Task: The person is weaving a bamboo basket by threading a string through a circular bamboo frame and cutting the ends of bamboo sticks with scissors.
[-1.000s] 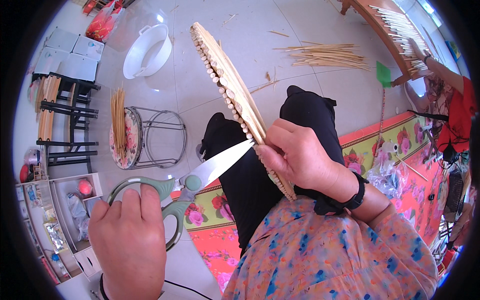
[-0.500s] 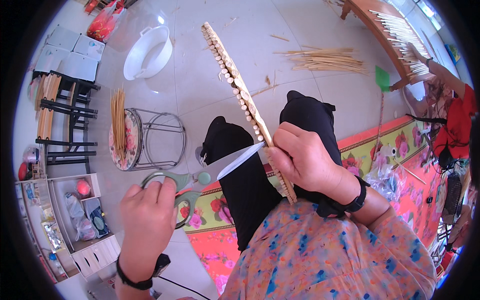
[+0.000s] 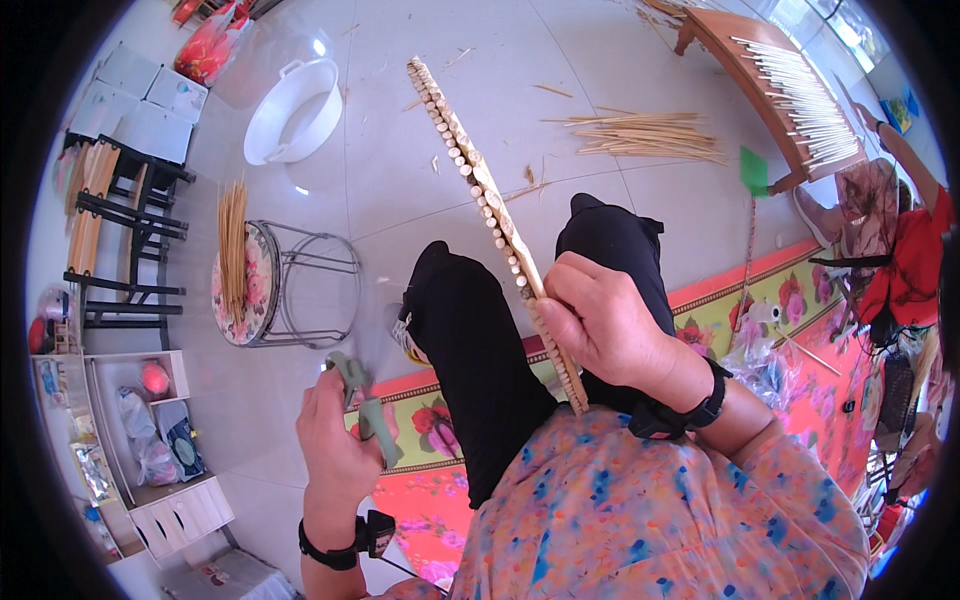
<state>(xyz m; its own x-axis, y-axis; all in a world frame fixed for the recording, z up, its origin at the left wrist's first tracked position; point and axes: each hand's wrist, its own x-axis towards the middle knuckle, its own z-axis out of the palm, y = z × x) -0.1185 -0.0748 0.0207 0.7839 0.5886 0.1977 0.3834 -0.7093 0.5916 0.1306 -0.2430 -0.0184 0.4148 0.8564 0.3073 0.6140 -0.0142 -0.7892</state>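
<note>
My right hand (image 3: 612, 322) grips a long, narrow row of pale wooden sticks (image 3: 484, 190), thumb pressed against its side. This piece slants up and away to the left from my lap, with round cut stick ends showing along one edge. Lower left, my left hand (image 3: 335, 445) is closed round the green handles of a pair of scissors (image 3: 374, 412). Their blades cannot be made out here. The scissors stand apart from the sticks, near my left knee.
A bundle of thin sticks (image 3: 232, 250) lies on a floral stool (image 3: 262, 310) at left. More sticks (image 3: 650, 135) lie on the floor ahead, near a white tub (image 3: 262, 135). At far right, a person (image 3: 905, 265) sits by a wooden bench (image 3: 715, 40) with white sticks (image 3: 800, 95).
My left hand has drawn the scissors back from the sticks, and their blades no longer show. The right hand keeps its grip. The other person's hand has moved off the white sticks.
</note>
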